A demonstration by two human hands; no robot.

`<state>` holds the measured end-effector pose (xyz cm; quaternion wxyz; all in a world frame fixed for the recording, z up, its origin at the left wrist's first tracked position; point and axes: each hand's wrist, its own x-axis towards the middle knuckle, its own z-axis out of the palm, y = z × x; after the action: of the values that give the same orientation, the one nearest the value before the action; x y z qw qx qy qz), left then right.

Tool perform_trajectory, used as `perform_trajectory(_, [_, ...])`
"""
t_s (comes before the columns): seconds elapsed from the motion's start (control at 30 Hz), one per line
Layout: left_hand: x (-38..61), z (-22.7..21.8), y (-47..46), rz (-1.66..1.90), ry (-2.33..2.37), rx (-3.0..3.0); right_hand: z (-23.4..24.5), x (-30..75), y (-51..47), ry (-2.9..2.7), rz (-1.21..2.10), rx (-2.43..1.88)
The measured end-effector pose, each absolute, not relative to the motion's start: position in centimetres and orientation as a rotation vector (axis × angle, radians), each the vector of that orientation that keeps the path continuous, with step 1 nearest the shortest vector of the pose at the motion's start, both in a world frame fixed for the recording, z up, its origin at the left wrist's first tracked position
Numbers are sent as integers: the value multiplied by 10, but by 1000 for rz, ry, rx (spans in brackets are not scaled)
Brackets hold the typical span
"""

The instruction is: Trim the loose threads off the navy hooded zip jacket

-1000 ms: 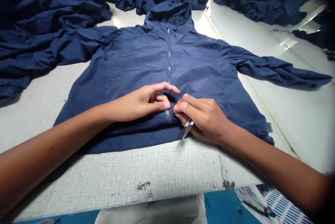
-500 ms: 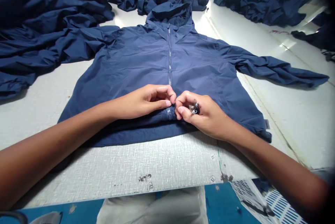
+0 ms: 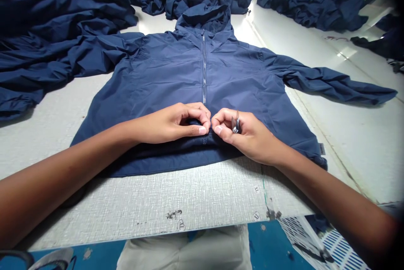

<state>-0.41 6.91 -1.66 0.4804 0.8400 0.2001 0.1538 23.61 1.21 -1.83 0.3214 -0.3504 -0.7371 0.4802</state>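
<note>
**Sharp thread snips (image 3: 235,123) held close beside the zipper (image 3: 204,72)**

A white padded work table (image 3: 176,202) fills most of the view, and heaps of crumpled navy jackets (image 3: 57,13) lie along its far side. In the middle, one navy hooded jacket (image 3: 227,72) lies flat and face up with its sleeves spread wide, and its lower part is folded into a hem (image 3: 164,154) toward the person.

The left hand (image 3: 167,124) is closed, and its thumb and fingers pinch the folded hem just left of the zipper end. The right hand (image 3: 243,133) is also closed. Its fingers (image 3: 221,120) meet the cloth on the right of the zipper end, and the same hand keeps the thread snips tucked against the palm. It is hard to tell if the blades are open, because the fingers hide part of them.

The main danger, in my judgement, is this metal tip so near thin cloth: a small slip of the right hand could nick or cut the jacket. If the pinch loosens, the fold could also slide, and then the two zipper sides may not stay aligned.
</note>
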Motion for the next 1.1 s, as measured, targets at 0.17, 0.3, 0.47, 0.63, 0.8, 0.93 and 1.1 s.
perform_trajectory(0.17, [-6, -16, 72, 355, 503, 2022, -19, 237, 11, -1822, 1281, -937])
perform_trajectory(0.3, [-5, -15, 70, 362, 495, 2049, -20, 243, 8, -1731, 1427, -908])
perform_trajectory(0.47, [-5, -15, 67, 365, 548, 1994, -13, 249, 7, -1937, 1124, -1058])
perform_trajectory(0.63, [-6, -14, 66, 384, 533, 1970, -9, 250, 7, -2120, 971, -1030])
perform_trajectory(0.8, [-6, -15, 60, 420, 562, 1963, -11, 252, 7, -2261, 950, -1081])
perform_trajectory(0.93, [-4, -18, 55, 453, 596, 1985, -10, 254, 6, -2334, 912, -1107])
perform_trajectory(1.1, [-3, -18, 55, 484, 598, 2097, -7, 256, 4, -2362, 756, -1131])
